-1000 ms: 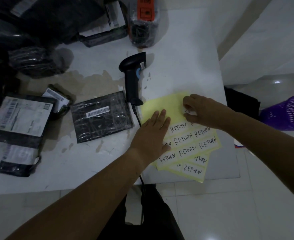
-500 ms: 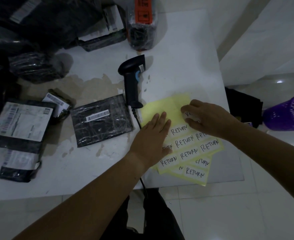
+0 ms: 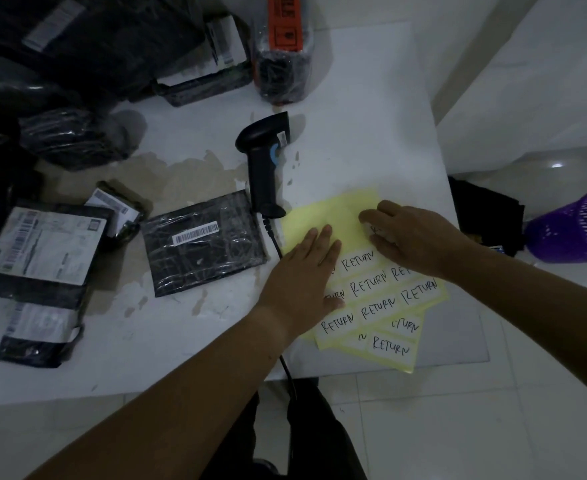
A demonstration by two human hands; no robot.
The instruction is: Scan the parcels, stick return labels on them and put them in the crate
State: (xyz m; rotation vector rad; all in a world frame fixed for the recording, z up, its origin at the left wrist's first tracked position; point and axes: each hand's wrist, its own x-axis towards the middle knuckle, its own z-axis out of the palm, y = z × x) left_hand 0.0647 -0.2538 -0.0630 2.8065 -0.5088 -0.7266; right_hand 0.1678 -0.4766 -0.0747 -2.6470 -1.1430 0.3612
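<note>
A: Well, what can go wrong at this point?

B: Mostly the peeling. The left hand [image 3: 305,271] lies flat with straight fingers and presses the label sheet [image 3: 323,211] onto the table [image 3: 354,98]. The right hand [image 3: 420,237] has its fingers bent, and they seem to pinch the top label [image 3: 375,231] by its edge. If the flat hand gives way, I think the whole sheet rises together with the label. If the pull is too quick, the thin paper may tear or curl and stick to itself.

A: And the parcel?

B: The flat parcel [image 3: 202,242] lies just left of the scanner [image 3: 262,168], well apart from both hands. Its black wrap is glossy and wrinkled, with a small white barcode strip on top. On such creases a label may hold badly, so I would press it on the smoothest part.

A: What about the other materials?

B: The sheet is pale yellow waxy backing with white rectangles, each with RETURN written by hand. A second sheet lies under it and may slide. The scanner is hard black plastic, and its cable runs under the left forearm, where it can catch. The purple basket [image 3: 576,226], a mesh one, stands on the floor at the right; it may be the crate.
</note>
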